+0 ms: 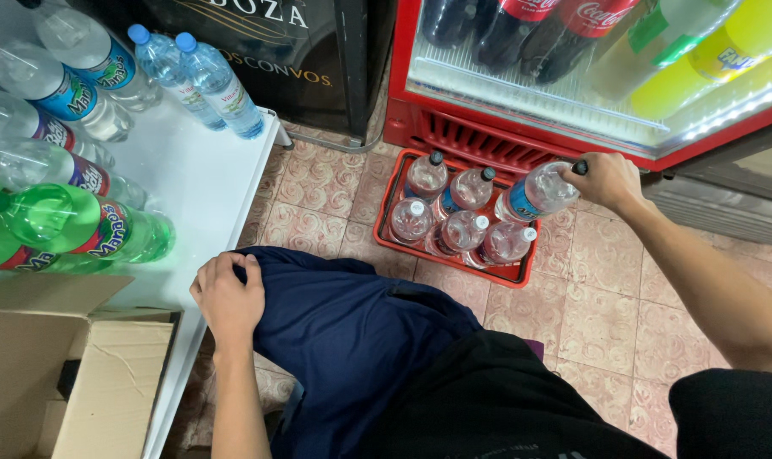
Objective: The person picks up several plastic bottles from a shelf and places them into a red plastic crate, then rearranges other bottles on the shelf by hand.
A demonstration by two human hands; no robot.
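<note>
Six clear bottles sit at the red crate [384,228]; the right hand [605,180] is closed on the neck of one, the tilted water bottle [536,193], at the crate's far right corner. Its long axis runs cap-up-right toward the fridge [522,140], body down-left over the crate. Left hand [229,297] lies curled on the blue-clad knee [343,331], holding nothing, well apart. Open tiled floor [607,297] lies right of the crate; the fridge base crowds its far edge.
</note>
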